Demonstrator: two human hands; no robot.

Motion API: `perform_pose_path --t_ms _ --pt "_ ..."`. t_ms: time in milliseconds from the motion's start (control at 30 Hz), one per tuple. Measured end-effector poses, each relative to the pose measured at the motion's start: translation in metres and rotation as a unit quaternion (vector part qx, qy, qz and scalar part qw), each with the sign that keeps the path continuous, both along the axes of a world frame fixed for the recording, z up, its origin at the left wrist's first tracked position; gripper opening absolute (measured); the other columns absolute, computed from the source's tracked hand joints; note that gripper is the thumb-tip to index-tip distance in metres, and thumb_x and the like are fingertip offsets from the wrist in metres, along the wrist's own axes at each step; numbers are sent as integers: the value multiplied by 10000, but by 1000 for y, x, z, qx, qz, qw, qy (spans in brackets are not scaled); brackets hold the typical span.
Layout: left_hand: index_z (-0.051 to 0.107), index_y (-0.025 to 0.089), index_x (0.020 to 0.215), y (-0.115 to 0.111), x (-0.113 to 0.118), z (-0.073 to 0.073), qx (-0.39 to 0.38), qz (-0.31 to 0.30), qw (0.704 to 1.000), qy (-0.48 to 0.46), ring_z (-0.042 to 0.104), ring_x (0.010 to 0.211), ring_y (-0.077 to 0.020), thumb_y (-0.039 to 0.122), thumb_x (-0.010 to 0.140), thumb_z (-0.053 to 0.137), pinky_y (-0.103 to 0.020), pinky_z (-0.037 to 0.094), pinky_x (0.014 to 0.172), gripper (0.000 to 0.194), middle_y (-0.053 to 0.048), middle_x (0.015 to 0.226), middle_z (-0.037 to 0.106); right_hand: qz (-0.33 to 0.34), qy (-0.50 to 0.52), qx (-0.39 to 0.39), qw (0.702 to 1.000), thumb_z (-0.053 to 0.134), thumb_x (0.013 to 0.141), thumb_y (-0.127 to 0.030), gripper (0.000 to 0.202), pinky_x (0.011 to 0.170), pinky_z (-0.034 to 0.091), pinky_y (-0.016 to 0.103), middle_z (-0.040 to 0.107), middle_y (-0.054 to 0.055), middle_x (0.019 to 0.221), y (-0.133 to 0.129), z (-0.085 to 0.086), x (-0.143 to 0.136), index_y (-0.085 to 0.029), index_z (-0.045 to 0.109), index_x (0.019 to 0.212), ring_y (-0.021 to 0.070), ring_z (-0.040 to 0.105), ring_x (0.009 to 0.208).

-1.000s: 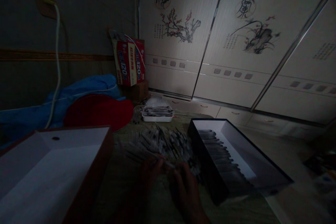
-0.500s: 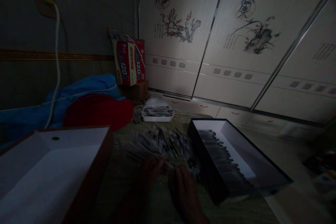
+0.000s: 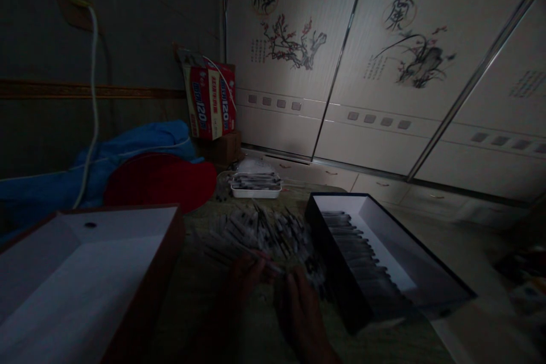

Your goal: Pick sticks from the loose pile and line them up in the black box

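Pinching a slim pale rod (image 3: 273,266) in the nearly closed fingers of the left hand (image 3: 248,272), at lower centre. Curling the fingers of the right hand (image 3: 302,304) close by the rod's other end, too dark to tell whether gripping. Placed just below a loose pile of thin sticks (image 3: 264,227), between a reddish-brown box (image 3: 145,278) at lower left and a dark box (image 3: 341,273) of similar, lined-up sticks at lower right.

Tight lane on the left.
Table (image 3: 187,290) showed between brown box (image 3: 164,264) and pile (image 3: 267,227); black box (image 3: 336,264) walled off the right.
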State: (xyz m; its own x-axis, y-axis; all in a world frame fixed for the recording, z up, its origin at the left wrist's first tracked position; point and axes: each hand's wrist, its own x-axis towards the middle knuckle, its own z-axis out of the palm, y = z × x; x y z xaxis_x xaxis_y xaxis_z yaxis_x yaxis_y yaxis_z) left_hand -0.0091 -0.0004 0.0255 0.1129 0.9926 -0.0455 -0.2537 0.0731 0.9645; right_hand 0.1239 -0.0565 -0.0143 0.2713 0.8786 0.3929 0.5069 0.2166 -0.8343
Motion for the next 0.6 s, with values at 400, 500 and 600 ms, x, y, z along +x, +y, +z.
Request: perform_pose_path --t_ms 400,500,600 --pt "628 173 695 0 0 -4 1 -8 1000 -18 647 573 -168 421 630 695 -273 514 566 265 -6 603 685 27 -3 3 1000 438 870 -462 267 607 461 251 635 18 771 0 -3 -1 -248 577 949 169 595 682" --pt "632 175 714 1 -1 -4 -5 -13 1000 -10 653 575 -170 445 632 687 -274 518 571 288 -10 601 694 54 9 -21 998 345 925 -388 267 520 417 215 576 -12 664 2 4 -3 -230 557 885 132 528 561" --pt "633 174 704 3 -2 -6 6 -32 999 0 650 555 -173 457 633 679 -276 520 561 295 -13 577 691 40 17 -13 999 353 919 -413 307 531 420 220 568 -1 644 3 -1 -4 -237 561 778 140 526 567"
